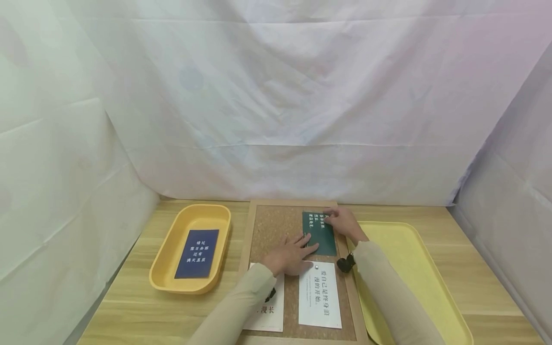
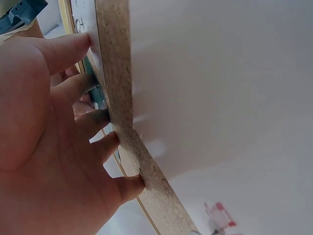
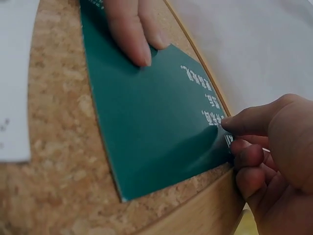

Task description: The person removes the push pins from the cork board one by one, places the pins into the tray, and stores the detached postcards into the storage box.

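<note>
White cloth drapes behind and beside a wood-grain tabletop, where a person leans over a cork board with a pale wooden frame. At one o'clock on its cork lies a dark green rectangular card with white lettering. The left hand is spread wide, fingers resting on that card, gripping nothing. The right hand is curled at the card's two-o'clock corner, seeming to pinch it between thumb and fingers; whether a pin is hidden there, I can't tell.

I'd judge this to be the placing and fixing of the green card. The next move seems to call for a steady left hand while the right works that corner without skewing it.

Two white printed cards lie on the board, one at five o'clock, bearing a small silver pin, another at seven. At nine o'clock, a deep orange-yellow tray holds a navy card with white writing. A flat pale-yellow tray sits at three, partly under the right sleeve.
</note>
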A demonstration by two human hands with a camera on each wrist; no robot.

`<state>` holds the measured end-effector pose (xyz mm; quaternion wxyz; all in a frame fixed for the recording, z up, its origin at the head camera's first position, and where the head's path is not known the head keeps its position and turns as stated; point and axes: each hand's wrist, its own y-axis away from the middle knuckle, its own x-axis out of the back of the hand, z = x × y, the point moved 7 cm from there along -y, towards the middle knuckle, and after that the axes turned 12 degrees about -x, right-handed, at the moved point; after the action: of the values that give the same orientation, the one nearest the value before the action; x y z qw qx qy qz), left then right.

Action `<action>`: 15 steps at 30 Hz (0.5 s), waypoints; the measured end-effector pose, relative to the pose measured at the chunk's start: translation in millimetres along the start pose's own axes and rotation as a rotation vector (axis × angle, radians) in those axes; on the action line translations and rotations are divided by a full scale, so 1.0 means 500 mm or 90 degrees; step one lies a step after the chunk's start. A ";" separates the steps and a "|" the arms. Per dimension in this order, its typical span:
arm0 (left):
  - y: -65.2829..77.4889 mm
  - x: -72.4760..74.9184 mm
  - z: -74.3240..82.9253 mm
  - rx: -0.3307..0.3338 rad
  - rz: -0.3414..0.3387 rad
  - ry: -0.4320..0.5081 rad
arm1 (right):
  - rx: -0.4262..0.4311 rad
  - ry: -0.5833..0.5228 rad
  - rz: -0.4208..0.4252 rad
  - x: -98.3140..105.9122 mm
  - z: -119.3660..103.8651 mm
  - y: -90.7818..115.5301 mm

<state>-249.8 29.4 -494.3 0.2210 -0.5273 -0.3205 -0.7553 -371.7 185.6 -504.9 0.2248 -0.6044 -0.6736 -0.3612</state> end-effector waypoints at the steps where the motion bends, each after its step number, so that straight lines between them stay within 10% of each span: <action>1: 0.000 0.000 0.000 0.000 0.001 -0.001 | -0.003 -0.001 -0.002 0.000 -0.001 0.000; 15: -0.003 -0.002 -0.001 0.000 0.006 -0.003 | -0.035 -0.021 -0.033 0.002 -0.006 0.001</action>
<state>-250.8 30.0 -495.6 0.2236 -0.5307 -0.3185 -0.7530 -371.7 184.1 -502.1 0.1878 -0.5987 -0.6822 -0.3753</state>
